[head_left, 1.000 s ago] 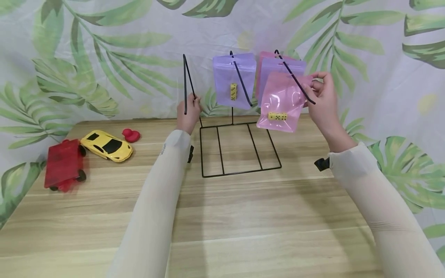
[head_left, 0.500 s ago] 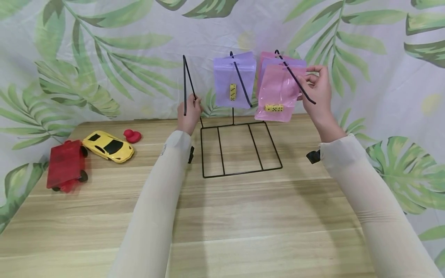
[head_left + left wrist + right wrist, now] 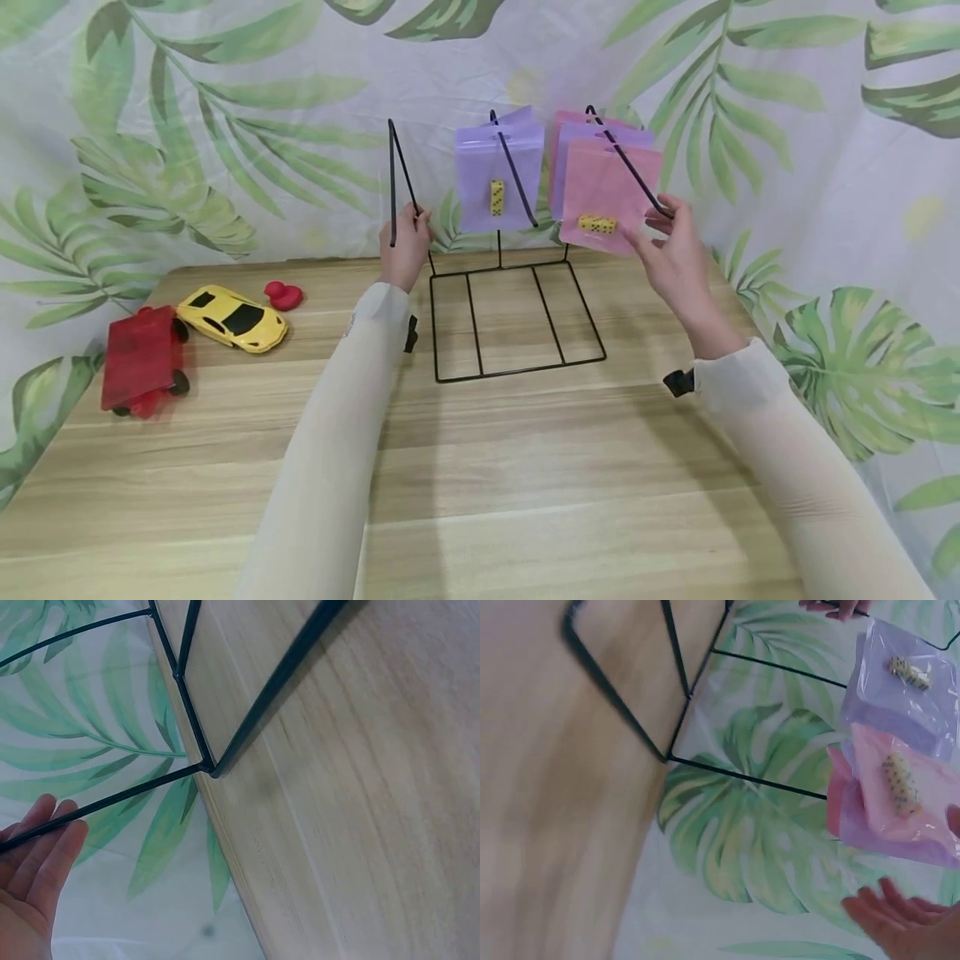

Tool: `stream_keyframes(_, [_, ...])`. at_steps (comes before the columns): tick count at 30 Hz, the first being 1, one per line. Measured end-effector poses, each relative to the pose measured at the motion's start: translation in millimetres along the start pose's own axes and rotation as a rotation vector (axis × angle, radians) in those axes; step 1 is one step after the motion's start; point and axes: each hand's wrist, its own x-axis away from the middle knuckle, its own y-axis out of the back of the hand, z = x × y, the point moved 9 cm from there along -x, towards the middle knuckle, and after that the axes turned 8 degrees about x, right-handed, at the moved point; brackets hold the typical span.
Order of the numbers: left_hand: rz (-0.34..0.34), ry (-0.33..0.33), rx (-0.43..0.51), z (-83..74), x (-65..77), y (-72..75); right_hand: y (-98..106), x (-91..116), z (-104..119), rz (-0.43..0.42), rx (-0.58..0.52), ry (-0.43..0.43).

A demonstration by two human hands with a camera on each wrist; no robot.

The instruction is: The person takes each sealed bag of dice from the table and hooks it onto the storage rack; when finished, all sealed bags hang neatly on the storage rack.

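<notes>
A black wire display rack [image 3: 521, 370] stands on the wooden table with three hooks sticking forward. My left hand [image 3: 407, 250] grips its left upright, and the left wrist view shows the fingers at the wire. On the right hook hangs a pink zip bag [image 3: 615, 183] with yellow dice inside, in front of a purple bag and another pink one. My right hand [image 3: 675, 262] is beside the front pink bag's lower right edge, fingers spread and loose; in the right wrist view the thumb overlaps that bag's edge. A purple bag [image 3: 472, 183] with yellow dice hangs on the middle hook.
On the table's left side lie a red toy vehicle [image 3: 138, 354], a yellow toy car [image 3: 232, 318] and a small red rubber duck [image 3: 283, 296]. The left hook [image 3: 392, 183] carries no bag. A leaf-patterned cloth [image 3: 300, 125] hangs behind the table.
The front pink bag has moved back along the right hook and now hangs straight. My right hand has let go of its top and moved lower. The left hand keeps its place.
</notes>
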Motion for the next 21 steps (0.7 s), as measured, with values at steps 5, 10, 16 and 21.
stream_keyframes(5, [0.015, 0.009, 0.039, -2.8, -1.3, -1.7, -12, 27, -9, 0.077, 0.149, 0.007])
stream_keyframes(10, [0.014, 0.013, 0.036, -1.8, -7.0, -3.5, -30, 61, -5, 0.146, 0.29, 0.1])
stream_keyframes(16, [0.007, 0.047, 0.029, 6.5, -9.8, -0.9, -50, 88, 5, 0.236, 0.332, 0.162])
stream_keyframes(21, [0.023, 0.127, 0.027, 5.2, -2.3, 11.1, -66, 98, 14, 0.328, 0.34, 0.152])
